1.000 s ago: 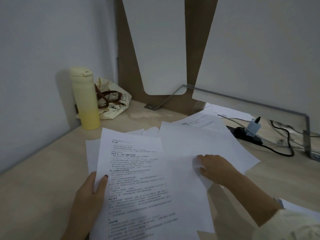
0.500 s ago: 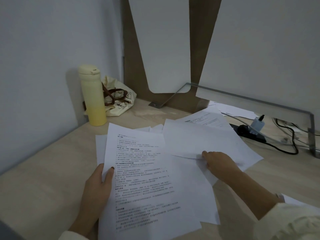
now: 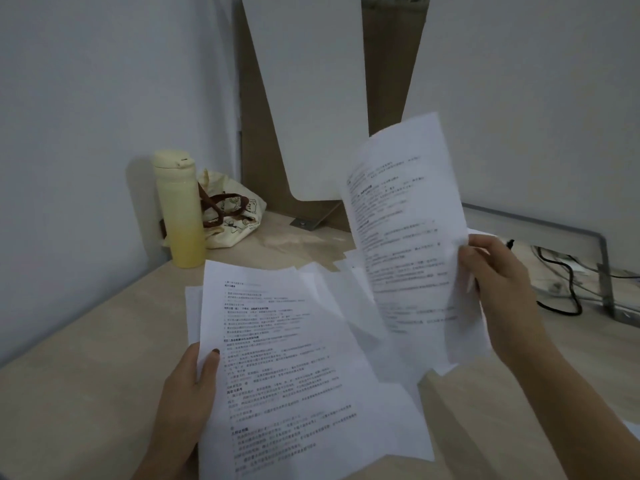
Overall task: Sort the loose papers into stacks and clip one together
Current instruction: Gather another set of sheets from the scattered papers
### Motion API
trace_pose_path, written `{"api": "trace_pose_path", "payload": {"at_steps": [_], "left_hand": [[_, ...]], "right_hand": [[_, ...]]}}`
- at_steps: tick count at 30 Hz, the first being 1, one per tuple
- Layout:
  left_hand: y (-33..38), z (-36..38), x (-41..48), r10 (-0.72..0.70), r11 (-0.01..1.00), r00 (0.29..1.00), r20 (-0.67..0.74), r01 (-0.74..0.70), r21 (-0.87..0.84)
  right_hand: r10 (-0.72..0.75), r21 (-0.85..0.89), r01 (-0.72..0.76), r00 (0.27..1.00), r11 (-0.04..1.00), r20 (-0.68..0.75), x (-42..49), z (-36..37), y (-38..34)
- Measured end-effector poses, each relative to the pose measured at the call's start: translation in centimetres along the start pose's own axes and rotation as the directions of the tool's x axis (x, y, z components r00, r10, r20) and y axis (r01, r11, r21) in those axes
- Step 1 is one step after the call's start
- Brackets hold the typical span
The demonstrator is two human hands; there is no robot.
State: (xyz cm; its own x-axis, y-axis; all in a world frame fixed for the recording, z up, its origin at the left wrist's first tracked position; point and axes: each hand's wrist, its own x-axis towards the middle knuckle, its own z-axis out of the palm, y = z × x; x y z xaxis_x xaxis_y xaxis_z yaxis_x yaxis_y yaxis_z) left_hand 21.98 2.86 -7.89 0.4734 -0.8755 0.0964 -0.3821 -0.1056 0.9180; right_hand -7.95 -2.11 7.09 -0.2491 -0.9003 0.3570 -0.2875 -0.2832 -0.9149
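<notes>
Gripping the left edge of a printed sheet [image 3: 294, 375], your left hand [image 3: 187, 393] sits at 7 o'clock, with the thumb curled over the face of the page and the other fingers hidden under it. That sheet lies low over the desk [image 3: 69, 393], text side up, its top edge pointing toward 12 o'clock. Your right hand [image 3: 498, 275], at 3 o'clock, pinches the right edge of a raised sheet [image 3: 405, 237], fingers curled round the paper. This page stands nearly upright, clear of the desk, print facing you and blurred. You cannot tell whether the hand has 1 page or more. Between the 2 held sheets, loose papers [image 3: 332, 296] lie fanned on the desk, overlapping one another and partly covered by the page in your left hand. At 10 o'clock a pale yellow bottle [image 3: 181, 209] stands upright near the wall, and just beside it, toward 11 o'clock, slumps a cloth bag [image 3: 235, 209] with brown handles. At 3 o'clock, beyond your right hand, black cables [image 3: 561, 282] trail across the desk past a metal bracket [image 3: 606, 271].
</notes>
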Motion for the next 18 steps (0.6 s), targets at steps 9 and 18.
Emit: {"api": "trace_pose_path", "payload": {"at_steps": [9,18], "left_hand": [[0.2,-0.5,-0.2,-0.018,0.995,0.998,0.052,0.023,-0.093],[0.7,-0.6,-0.3,-0.018,0.985,0.997,0.077,0.03,-0.168]], "right_hand": [[0.599,-0.024,-0.618,0.75,0.785,0.281,-2.8,1.2,7.7],[0.531,-0.342,-0.431,0.795,0.835,0.294,-5.0,3.6,9.3]]}}
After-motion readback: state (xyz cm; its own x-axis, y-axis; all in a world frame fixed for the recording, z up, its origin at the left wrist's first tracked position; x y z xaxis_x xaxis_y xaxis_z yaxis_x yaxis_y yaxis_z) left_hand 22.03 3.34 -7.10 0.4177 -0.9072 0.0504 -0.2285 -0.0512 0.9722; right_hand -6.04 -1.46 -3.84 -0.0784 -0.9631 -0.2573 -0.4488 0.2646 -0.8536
